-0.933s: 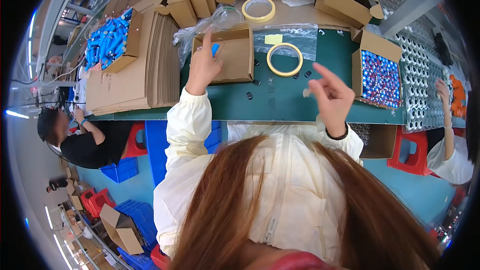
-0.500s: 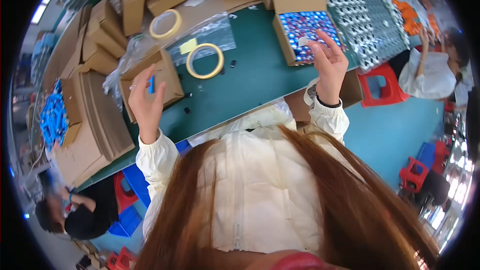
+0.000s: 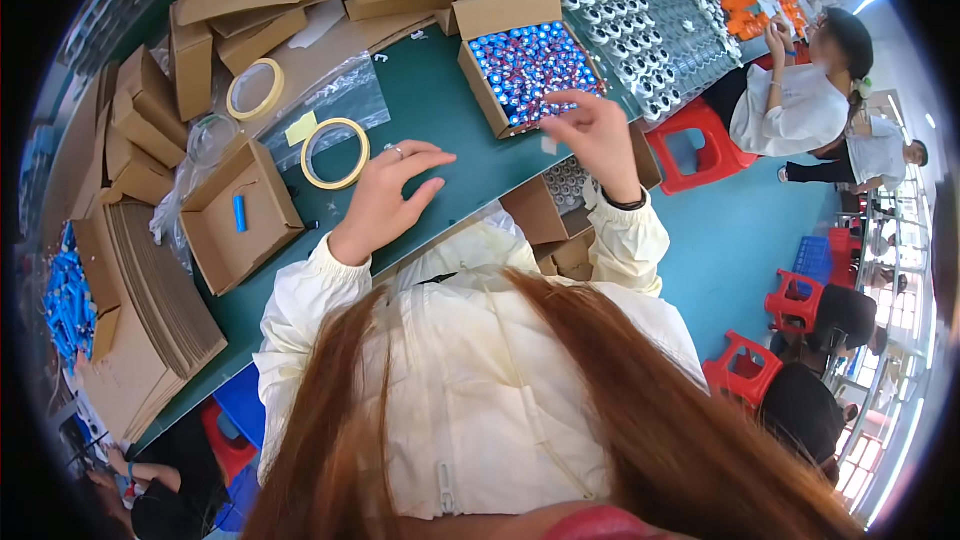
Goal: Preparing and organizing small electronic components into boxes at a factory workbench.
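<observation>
"What are the fingers doing?"

"The right hand [image 3: 598, 140] is curving over the near edge of the dark green worktop [image 3: 430, 100], thumb and forefinger standing a narrow gap apart. One small, pale, flat, squarish piece [image 3: 549, 145] is showing just below the thumb tip; whether it is being gripped, I cannot tell. The left hand [image 3: 385, 202] is holding its fingers wide, near that same edge."

"And beyond them?"

"Beside the right hand, one open brown cardboard box [image 3: 508, 12] is carrying tightly packed, shiny blue-and-red cylinders [image 3: 535, 70], too many to count. Two cream-yellow tape rolls [image 3: 336, 183] are lying flat, one just beside the left hand, one toward the far edge."

"Farther left?"

"One shallow brown cardboard tray [image 3: 280, 190] is holding one bright blue cylinder [image 3: 240, 214]."
</observation>
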The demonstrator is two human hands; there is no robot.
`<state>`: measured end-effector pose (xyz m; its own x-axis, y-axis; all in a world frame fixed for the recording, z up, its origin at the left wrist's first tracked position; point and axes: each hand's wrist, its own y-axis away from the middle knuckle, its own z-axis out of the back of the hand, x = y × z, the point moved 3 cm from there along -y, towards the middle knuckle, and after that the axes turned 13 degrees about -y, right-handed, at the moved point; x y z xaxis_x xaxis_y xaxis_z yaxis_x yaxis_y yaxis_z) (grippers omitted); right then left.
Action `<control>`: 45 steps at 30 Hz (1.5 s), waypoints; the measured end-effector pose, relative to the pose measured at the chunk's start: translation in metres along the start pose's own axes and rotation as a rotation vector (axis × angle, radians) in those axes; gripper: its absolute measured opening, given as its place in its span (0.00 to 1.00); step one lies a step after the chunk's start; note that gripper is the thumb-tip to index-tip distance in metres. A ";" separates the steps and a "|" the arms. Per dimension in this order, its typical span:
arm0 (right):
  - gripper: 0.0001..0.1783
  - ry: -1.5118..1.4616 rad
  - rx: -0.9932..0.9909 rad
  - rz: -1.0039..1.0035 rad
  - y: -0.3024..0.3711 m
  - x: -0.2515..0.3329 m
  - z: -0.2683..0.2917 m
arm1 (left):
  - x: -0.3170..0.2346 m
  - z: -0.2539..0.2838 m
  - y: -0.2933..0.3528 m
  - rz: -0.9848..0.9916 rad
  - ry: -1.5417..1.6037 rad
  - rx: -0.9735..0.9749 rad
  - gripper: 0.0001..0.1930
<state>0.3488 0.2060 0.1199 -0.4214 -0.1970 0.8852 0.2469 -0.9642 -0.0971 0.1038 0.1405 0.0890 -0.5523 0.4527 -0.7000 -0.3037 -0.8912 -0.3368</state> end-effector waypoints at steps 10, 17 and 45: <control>0.12 0.337 -0.085 0.142 -0.021 0.007 -0.040 | 0.012 -0.032 0.002 -0.062 -0.151 -0.045 0.12; 0.10 0.628 -0.051 0.178 -0.033 0.014 -0.051 | 0.024 -0.032 0.012 -0.081 -0.163 -0.157 0.10; 0.04 -0.022 0.004 0.170 -0.011 0.067 -0.022 | 0.043 -0.035 0.014 0.144 0.374 -0.090 0.16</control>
<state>0.2991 0.1994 0.1703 -0.3546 -0.3531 0.8658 0.3160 -0.9167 -0.2444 0.1028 0.1471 0.0320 -0.2587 0.2971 -0.9191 -0.1654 -0.9511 -0.2609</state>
